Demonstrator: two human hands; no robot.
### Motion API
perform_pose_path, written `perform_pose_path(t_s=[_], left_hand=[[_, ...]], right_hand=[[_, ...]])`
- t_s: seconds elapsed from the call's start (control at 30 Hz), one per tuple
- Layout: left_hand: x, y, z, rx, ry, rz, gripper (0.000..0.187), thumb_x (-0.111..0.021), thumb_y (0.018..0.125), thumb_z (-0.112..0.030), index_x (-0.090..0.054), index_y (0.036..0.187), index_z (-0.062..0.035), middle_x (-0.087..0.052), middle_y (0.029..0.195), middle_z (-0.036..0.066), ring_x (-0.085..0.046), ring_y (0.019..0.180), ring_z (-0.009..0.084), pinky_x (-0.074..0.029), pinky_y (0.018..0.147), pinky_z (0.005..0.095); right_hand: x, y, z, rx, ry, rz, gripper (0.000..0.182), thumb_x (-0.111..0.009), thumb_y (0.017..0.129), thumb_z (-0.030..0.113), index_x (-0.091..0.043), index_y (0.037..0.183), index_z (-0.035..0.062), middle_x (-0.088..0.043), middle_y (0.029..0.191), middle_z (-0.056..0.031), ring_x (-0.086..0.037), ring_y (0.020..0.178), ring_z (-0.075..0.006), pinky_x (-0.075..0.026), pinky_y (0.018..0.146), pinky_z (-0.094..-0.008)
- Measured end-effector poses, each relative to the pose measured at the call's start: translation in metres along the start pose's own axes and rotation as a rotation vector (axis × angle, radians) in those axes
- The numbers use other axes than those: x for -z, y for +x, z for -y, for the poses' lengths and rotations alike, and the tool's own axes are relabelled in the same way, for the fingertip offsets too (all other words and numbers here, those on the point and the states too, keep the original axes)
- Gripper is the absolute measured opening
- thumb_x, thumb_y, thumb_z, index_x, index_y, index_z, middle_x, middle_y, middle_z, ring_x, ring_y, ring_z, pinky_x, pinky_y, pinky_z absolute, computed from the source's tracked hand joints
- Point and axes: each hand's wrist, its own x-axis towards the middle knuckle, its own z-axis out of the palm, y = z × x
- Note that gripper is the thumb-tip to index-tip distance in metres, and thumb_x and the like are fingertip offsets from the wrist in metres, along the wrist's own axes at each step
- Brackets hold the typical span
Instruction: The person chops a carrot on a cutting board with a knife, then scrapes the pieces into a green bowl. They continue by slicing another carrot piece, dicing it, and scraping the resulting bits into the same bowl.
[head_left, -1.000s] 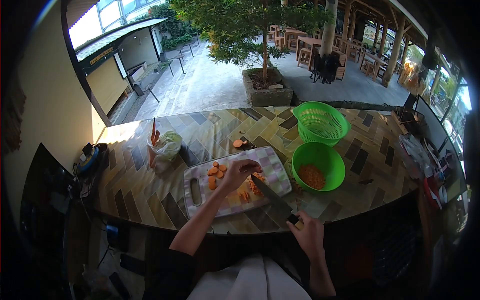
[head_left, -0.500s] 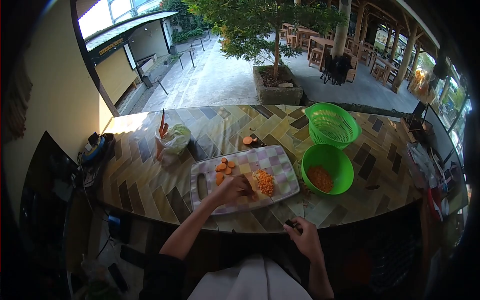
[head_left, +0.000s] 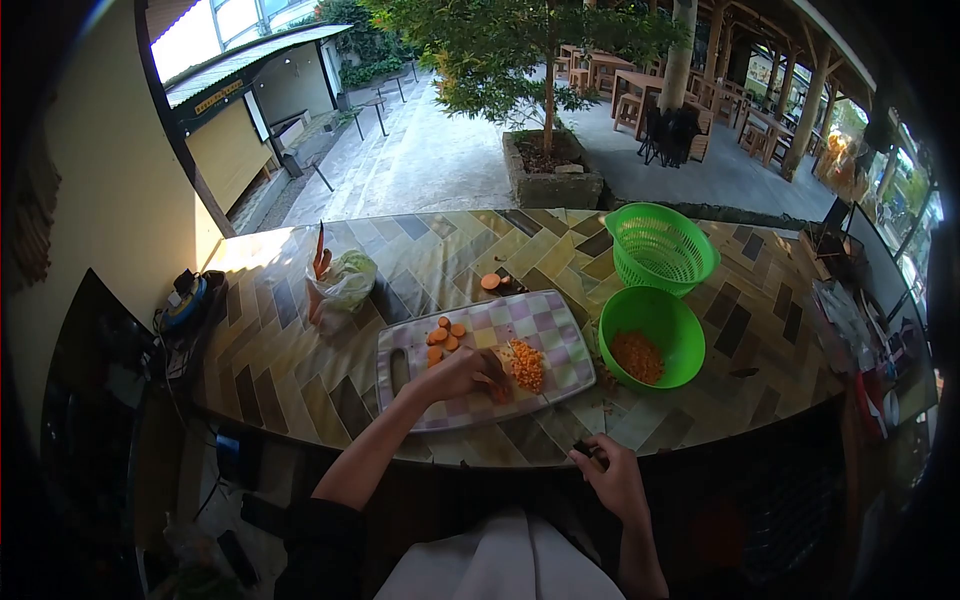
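My left hand (head_left: 468, 376) is over the checkered cutting board (head_left: 565, 375), fingers bent down and closed on an orange carrot piece (head_left: 500, 393) that is mostly covered. Just right of those fingers lies a heap of diced carrot (head_left: 525, 366). Several carrot slices (head_left: 445, 335) rest behind the hand, toward the board's left end. My right hand (head_left: 612, 474) is off the board at the table's near edge, closed around a black handle (head_left: 583, 450); I cannot make out a blade. To the right of the board, a green bowl (head_left: 685, 350) contains diced carrot.
Behind the bowl stands a green colander (head_left: 660, 250). Carrot ends (head_left: 490, 282) lie past the board's far edge. A clear plastic bag (head_left: 350, 282) with carrots sits at the back left. Cables and a blue item (head_left: 187, 300) are at the far left; papers (head_left: 845, 320) are at the right.
The whole view has shifted slightly left. My left fingers remain low beside the diced carrot, and the black handle in my right hand has turned a little.
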Motion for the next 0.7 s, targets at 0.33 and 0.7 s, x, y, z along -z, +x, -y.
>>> perform_pose_path(t_s=[0.33,0.7], left_hand=[[-0.028,-0.013,-0.036,0.224,0.277,-0.181,0.018,-0.066,0.074,0.005,-0.075,0.089,0.0015,-0.070,0.089,0.019,-0.068,0.088,0.0340,-0.053,0.080,0.0382],[-0.065,-0.016,-0.055,0.378,0.361,-0.508,0.014,-0.064,0.078,0.002,-0.073,0.089,0.0029,-0.068,0.089,0.025,-0.066,0.086,0.0401,-0.052,0.080,0.0454]], right_hand=[[-0.001,-0.004,-0.010,-0.030,-0.031,0.028,0.038,-0.074,0.086,0.031,-0.065,0.100,-0.0033,-0.062,0.067,-0.0185,-0.062,0.062,-0.0287,-0.047,0.060,-0.0374],[-0.007,-0.001,-0.006,-0.001,-0.115,0.069,0.033,-0.072,0.090,0.025,-0.065,0.099,-0.0053,-0.064,0.063,-0.0130,-0.063,0.056,-0.0157,-0.046,0.055,-0.0314]])
